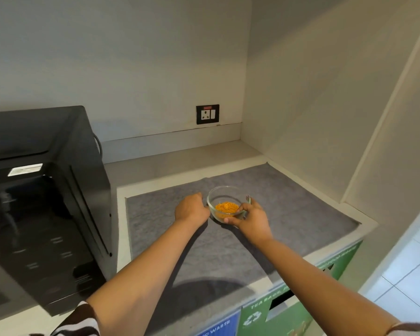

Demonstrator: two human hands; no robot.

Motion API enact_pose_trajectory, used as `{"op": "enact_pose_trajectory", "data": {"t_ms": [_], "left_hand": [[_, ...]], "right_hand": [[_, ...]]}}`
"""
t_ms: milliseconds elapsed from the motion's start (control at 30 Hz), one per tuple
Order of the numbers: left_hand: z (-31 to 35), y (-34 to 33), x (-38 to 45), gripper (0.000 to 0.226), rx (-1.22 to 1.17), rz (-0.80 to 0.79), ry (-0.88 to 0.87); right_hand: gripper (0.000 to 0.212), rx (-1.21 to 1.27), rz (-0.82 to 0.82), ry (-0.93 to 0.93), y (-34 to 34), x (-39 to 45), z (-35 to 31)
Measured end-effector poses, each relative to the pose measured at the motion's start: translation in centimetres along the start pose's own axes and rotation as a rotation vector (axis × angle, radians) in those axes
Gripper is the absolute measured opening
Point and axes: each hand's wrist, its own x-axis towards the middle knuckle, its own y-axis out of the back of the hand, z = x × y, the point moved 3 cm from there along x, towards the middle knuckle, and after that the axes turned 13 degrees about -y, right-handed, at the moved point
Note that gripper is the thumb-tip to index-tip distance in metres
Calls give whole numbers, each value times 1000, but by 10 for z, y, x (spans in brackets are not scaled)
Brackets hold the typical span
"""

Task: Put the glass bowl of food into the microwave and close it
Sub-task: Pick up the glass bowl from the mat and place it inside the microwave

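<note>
Glass bowl (pixel 226 202), mid-surface (pixel 121 209): both grips, left (pixel 192 208) and right (pixel 249 218), closed around sides. Step: pickup. Next: lift toward microwave (pixel 46 202), probably.

The bowl (pixel 224 201) is clear, smooth glass holding grainy orange food (pixel 226 206). The mat (pixel 289 209) under it looks like matt grey felt cloth. The microwave (pixel 44 202) has a glossy black door and duller black casing. The counter (pixel 155 166) is pale, smooth and matt.
</note>
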Motion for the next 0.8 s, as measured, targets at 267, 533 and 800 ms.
{"op": "enact_pose_trajectory", "data": {"t_ms": [267, 533, 800], "left_hand": [[-16, 17, -50, 36, 18, 15, -42], [-42, 28, -121, 38, -18, 7, -83], [-59, 36, -189, 39, -194, 33, -43]], "right_hand": [[33, 18, 78, -1, -1, -51, -18], [29, 72, 163, -64, -5, -123, -29], [30, 56, 179, -69, -20, -195, -37]]}}
